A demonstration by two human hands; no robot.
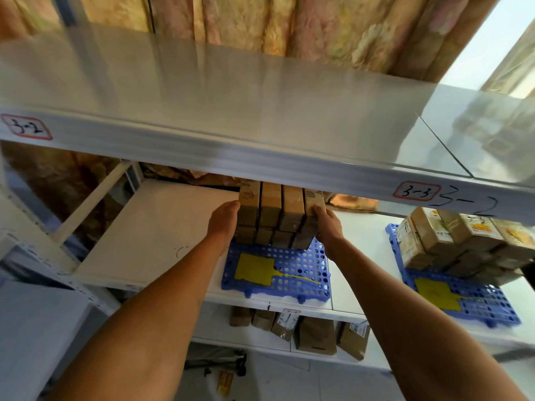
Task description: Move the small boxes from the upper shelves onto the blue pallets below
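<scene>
A block of several small brown cardboard boxes (279,217) stands side by side on the back part of a blue perforated pallet (289,277) on the middle shelf. My left hand (224,224) presses flat against the block's left side. My right hand (327,224) holds its right side, fingers on the outermost box. The boxes' tops are partly hidden by the upper shelf (231,117), which is bare where I can see it.
A yellow tag (253,269) lies on the pallet's front. A second blue pallet (474,299) to the right carries a heap of boxes (451,241). More boxes (315,334) stand on the shelf below. White shelf surface (156,233) lies to the left.
</scene>
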